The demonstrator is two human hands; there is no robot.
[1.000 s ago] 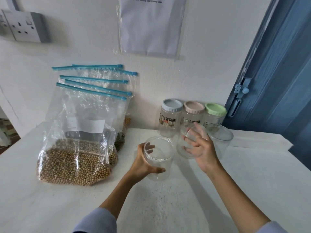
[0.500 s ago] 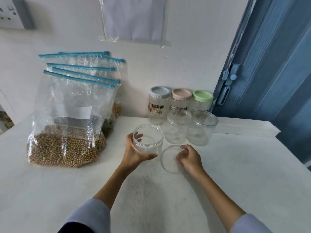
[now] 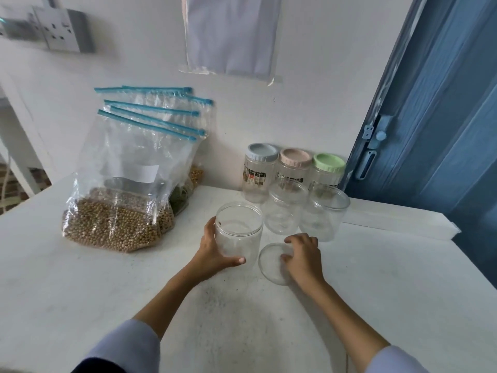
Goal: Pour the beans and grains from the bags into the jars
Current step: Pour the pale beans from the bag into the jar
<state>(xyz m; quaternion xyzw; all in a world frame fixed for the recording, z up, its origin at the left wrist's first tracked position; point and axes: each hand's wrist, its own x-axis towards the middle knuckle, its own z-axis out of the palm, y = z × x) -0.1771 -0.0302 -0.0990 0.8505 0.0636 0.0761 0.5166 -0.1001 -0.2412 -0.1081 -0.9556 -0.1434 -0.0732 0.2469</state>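
A clear open jar (image 3: pixel 238 232) stands on the white table (image 3: pixel 107 286), and my left hand (image 3: pixel 212 251) grips its side. Its clear lid (image 3: pixel 271 262) lies flat on the table just right of it, with the curled fingers of my right hand (image 3: pixel 304 258) on its right edge. Several zip bags with blue seals lean against the wall at the left; the front bag (image 3: pixel 121 189) holds tan beans. Two more clear jars (image 3: pixel 285 208) (image 3: pixel 324 214) with clear lids stand behind the open one.
Three empty jars with coloured lids stand against the wall: grey (image 3: pixel 259 176), pink (image 3: pixel 294 168), green (image 3: pixel 328 170). A blue door (image 3: pixel 441 109) is at the right. A wall socket (image 3: pixel 63 29) and a taped sheet (image 3: pixel 231 36) hang above.
My right hand has brought the clear lid down from above the jars and laid it flat on the table beside the open jar. My left hand has kept its grip on the jar.
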